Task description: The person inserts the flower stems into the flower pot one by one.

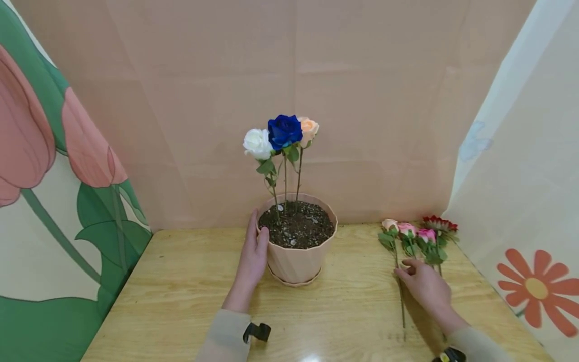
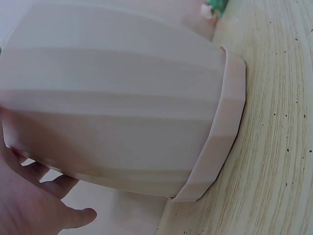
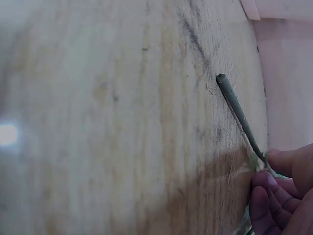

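A pink ribbed flowerpot (image 1: 296,261) filled with dark soil stands on a saucer. A white rose (image 1: 258,144), a blue rose (image 1: 285,132) and a peach rose (image 1: 309,129) stand upright in it. My left hand (image 1: 253,254) rests against the pot's left side, fingers extended along the wall; in the left wrist view the thumb points away from the pot (image 2: 112,98). At the right, my right hand (image 1: 425,284) pinches the stem (image 3: 239,115) of the leftmost lying flower, a pale pink rose (image 1: 389,225), between thumb and fingers.
Beside that rose lie a pink rose (image 1: 406,229), a brighter pink rose (image 1: 426,235) and a dark red flower (image 1: 440,224), heads toward the back. The wooden table (image 1: 181,291) meets a draped backdrop (image 1: 203,100) behind, with flower-printed panels at both sides.
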Tool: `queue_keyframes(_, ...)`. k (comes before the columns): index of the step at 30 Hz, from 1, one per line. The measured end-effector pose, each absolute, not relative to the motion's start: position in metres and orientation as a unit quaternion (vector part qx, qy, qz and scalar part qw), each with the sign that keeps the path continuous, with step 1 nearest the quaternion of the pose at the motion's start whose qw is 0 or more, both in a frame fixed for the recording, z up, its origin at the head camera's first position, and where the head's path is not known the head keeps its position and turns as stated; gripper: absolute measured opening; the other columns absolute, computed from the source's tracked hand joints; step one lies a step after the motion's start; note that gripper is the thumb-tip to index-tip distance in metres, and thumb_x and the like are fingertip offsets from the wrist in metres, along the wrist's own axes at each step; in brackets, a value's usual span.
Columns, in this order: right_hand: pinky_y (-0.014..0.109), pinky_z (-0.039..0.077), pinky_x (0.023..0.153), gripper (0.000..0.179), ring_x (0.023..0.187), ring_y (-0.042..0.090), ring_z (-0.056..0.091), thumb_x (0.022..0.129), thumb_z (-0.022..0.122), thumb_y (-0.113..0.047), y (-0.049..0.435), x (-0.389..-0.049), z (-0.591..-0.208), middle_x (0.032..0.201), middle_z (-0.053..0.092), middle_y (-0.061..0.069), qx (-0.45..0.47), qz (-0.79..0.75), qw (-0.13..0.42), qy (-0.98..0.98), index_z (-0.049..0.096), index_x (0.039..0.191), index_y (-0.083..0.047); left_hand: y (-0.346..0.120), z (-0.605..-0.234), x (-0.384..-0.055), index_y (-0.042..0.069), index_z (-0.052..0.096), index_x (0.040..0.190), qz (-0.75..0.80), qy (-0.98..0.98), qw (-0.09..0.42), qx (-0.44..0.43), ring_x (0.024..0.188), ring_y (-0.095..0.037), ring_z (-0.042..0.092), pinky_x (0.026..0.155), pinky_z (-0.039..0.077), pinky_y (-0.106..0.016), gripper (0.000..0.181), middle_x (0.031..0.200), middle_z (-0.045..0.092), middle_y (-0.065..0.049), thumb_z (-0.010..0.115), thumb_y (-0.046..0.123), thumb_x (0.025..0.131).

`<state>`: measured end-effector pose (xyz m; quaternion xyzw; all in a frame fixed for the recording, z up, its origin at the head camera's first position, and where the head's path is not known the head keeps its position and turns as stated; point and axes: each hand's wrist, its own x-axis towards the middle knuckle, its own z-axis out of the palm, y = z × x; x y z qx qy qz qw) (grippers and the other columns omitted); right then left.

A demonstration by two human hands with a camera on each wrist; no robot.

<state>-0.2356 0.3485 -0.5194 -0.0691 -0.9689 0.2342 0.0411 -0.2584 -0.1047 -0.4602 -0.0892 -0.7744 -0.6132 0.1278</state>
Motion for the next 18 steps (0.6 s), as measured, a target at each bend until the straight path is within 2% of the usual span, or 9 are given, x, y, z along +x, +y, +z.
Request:
queue_keyframes(5,0.053,0.057,0.068,0.056,0.101,0.043,0.075,0.105,0.075,-0.043,0.3489,-0.2397,-0.5190,0.117,0.079,0.021,-0.076,0.228,0.030,-0.970,0.072,0.138,0.002,-0.1049,-0.4602,-0.2575,0.029,0.015,0.179,-0.613,-0.775,0.127,-0.088,0.166,-0.035,0.019,0.132,0.020,-0.061,0.063,0.184,0.015,-0.004,0.039,0.037,0.122)
queue_keyframes(12,0.053,0.056,0.067,0.049,0.097,0.039,0.075,0.103,0.077,-0.037,0.3466,-0.2409,-0.5150,0.111,0.080,0.017,-0.074,0.221,0.021,-0.972,0.075,0.132,0.003,-0.1044,-0.4601,-0.2574,0.028,0.015,0.179,-0.615,-0.773,0.131,-0.091,0.166,-0.035,0.019,0.132,0.020,-0.061,0.063,0.184,0.015,-0.005,0.039,0.036,0.122)
queue_keyframes(18,0.060,0.058,0.077,0.043,0.108,0.049,0.073,0.103,0.074,-0.031,0.3479,-0.2404,-0.5140,0.120,0.078,0.023,-0.062,0.225,0.019,-0.972,0.077,0.130,0.002,-0.1055,-0.4625,-0.2584,0.030,0.016,0.179,-0.617,-0.771,0.129,-0.090,0.166,-0.036,0.019,0.132,0.020,-0.063,0.063,0.184,0.015,-0.005,0.040,0.039,0.122)
